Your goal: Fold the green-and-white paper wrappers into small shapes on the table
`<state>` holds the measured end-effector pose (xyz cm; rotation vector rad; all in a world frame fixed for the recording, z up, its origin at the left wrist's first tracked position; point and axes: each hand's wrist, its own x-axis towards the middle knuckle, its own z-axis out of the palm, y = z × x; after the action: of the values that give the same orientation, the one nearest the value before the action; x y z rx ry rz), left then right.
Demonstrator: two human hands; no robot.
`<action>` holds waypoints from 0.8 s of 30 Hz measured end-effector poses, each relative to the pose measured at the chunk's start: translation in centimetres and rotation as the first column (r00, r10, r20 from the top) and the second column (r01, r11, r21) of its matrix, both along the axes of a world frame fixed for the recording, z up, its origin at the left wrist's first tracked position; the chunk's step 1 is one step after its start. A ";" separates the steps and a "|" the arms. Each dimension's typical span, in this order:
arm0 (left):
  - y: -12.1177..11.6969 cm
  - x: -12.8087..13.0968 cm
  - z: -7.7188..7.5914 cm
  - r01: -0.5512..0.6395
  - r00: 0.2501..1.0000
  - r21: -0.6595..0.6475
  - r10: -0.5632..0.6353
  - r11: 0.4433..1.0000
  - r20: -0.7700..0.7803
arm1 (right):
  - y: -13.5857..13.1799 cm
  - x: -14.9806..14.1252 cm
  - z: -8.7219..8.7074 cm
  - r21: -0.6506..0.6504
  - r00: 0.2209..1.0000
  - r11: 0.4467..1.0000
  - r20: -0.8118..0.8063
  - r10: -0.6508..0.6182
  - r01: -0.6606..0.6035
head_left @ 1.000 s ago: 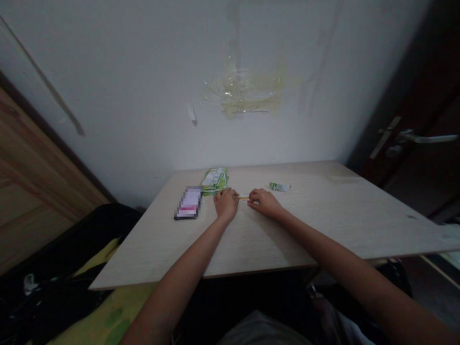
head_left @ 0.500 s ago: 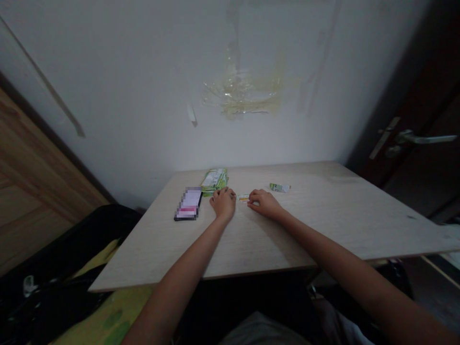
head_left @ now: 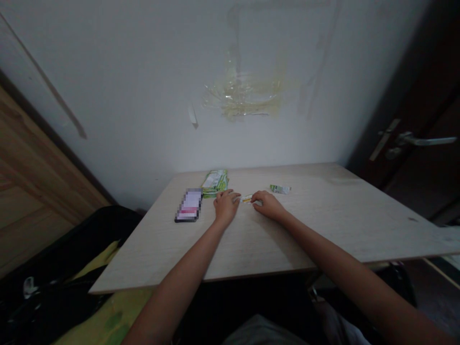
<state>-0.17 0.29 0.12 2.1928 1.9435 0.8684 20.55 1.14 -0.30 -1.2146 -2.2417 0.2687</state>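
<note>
A small flat white strip with a yellow-orange band (head_left: pixel 247 198) lies between my two hands over the tabletop. My right hand (head_left: pixel 269 204) pinches its right end between thumb and fingers. My left hand (head_left: pixel 226 206) is closed at the other end, fingertips on the strip's left edge; the exact grip is too small to make out. Just behind my left hand sits a stack of green and white packets (head_left: pixel 214 181). Beyond my right hand lies a single crumpled green and silver packet (head_left: pixel 280 189).
A phone (head_left: pixel 189 205) with a blurred, lit screen rests left of my left hand. The pale wooden table (head_left: pixel 287 244) meets a wall (head_left: pixel 151 96) with old tape on it. A dark door with a metal handle (head_left: pixel 427 140) is at the right.
Both hands have shifted slightly to the right together with the strip, which now sits at a slight tilt. The stack, the phone and the single packet stay in place on the table.
</note>
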 end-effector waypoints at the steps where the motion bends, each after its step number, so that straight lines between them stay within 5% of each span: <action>1: 0.0 0.0 0.0 0.018 1.000 -0.005 -0.018 1.000 -0.007 | 0.2 0.2 -0.2 -0.007 1.000 1.000 -0.022 -0.001 0.001; 10: -0.5 0.3 0.4 0.117 0.992 -0.028 -0.118 0.993 -0.048 | 1.5 1.5 -1.1 0.029 0.998 0.999 -0.062 -0.021 0.022; 18: -0.1 0.3 -0.5 0.386 0.921 0.018 -0.385 0.922 -0.059 | 1.2 1.5 -0.6 0.059 1.000 0.998 -0.019 -0.014 0.015; 24: -0.2 0.5 -0.6 0.357 0.933 -0.030 -0.358 0.934 -0.033 | 0.9 1.3 -0.1 0.037 1.000 0.999 -0.015 -0.008 0.008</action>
<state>0.30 0.09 -0.44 2.4530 1.4819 0.7441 21.87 2.06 -0.44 -1.1981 -2.2184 0.2312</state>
